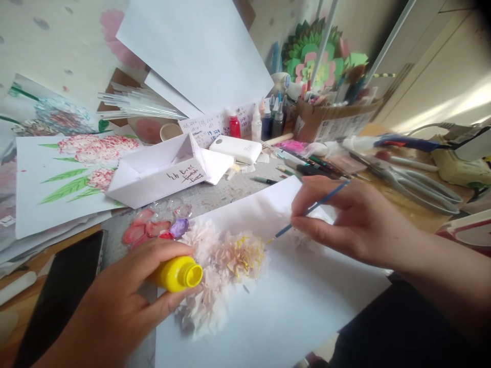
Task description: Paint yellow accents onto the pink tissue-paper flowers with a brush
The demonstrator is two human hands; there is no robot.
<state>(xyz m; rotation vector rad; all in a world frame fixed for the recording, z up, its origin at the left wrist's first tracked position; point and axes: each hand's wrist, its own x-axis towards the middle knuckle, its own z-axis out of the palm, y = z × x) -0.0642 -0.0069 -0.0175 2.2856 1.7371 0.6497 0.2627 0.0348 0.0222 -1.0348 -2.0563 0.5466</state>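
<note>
My left hand (130, 291) is closed around a small yellow paint bottle (176, 274), its uncapped mouth tilted toward the right. Between the thumb and fingers of my right hand (333, 214) is a thin blue paintbrush (284, 231), its yellow tip close to the flowers. Pale pink, ruffled tissue-paper flowers (210, 291) lie on a white sheet of paper (291, 317). Yellow paint marks the petal edges of one flower (245, 255) near the brush tip. Another pale ruffled flower (307, 239) sits partly hidden behind my right hand.
A folded white paper box (161, 176) stands behind the sheet, beside a painted flower picture (69, 174). A black phone (61, 301) lies at left. Paint bottles (267, 122), pencils, scissors (406, 179) and a cardboard box (333, 120) crowd the back and right.
</note>
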